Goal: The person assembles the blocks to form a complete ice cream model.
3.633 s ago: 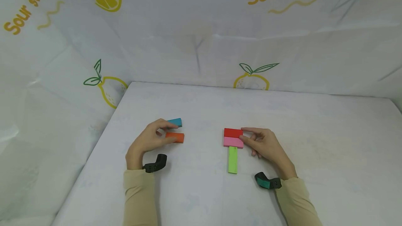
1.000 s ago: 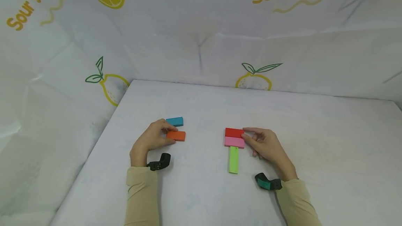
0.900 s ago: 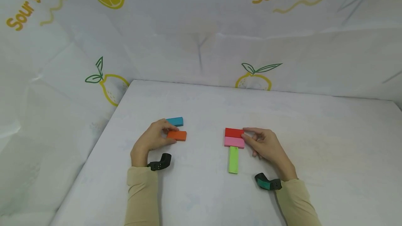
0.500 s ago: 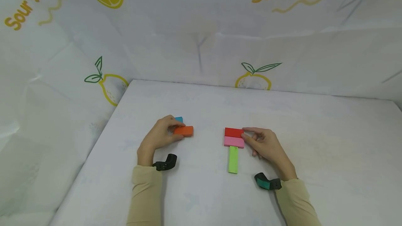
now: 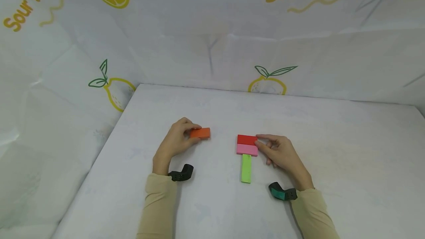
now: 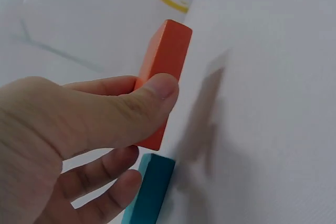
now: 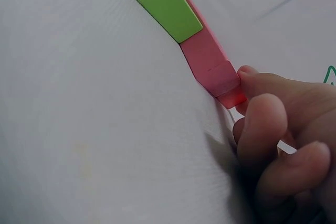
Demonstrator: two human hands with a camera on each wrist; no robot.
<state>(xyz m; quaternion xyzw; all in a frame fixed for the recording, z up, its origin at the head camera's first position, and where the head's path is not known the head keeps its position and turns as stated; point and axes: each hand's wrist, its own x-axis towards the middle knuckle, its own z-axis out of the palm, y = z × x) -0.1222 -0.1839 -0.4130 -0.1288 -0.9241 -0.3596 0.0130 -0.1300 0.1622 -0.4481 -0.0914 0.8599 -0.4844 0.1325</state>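
- Head view: the left hand (image 5: 176,139) gripped the orange block (image 5: 200,132) by its near end, and the block stood well to the left of the red block (image 5: 245,139).
- Left wrist view: the thumb pressed on one broad face, a finger backed the other side, and the remaining fingers bent loosely below. The shadow (image 6: 207,108) fell apart from the orange block, so it seemed raised off the table (image 5: 332,139).
- The blue block (image 6: 152,190) sat just beyond the orange block's lower end, close to the bent fingers; whether they touched it, I could not tell.
- The right hand (image 5: 280,152) pinched the red block at its right end between thumb and forefinger. The pink block (image 5: 247,149) lay flush along the red one, and the green block (image 5: 246,169) met the pink one's near edge end-on.
- The orange block looked like painted wood: probably light, stiff and hard to harm, with smooth faces that might slip a little under dry fingertips.
- Its two broad sides seemed the best place to take hold, near one end, leaving the other end bare.
- On the red block, a light hold at the right end seemed wisest, since a firm shove could likely have disturbed the pink and green ones.
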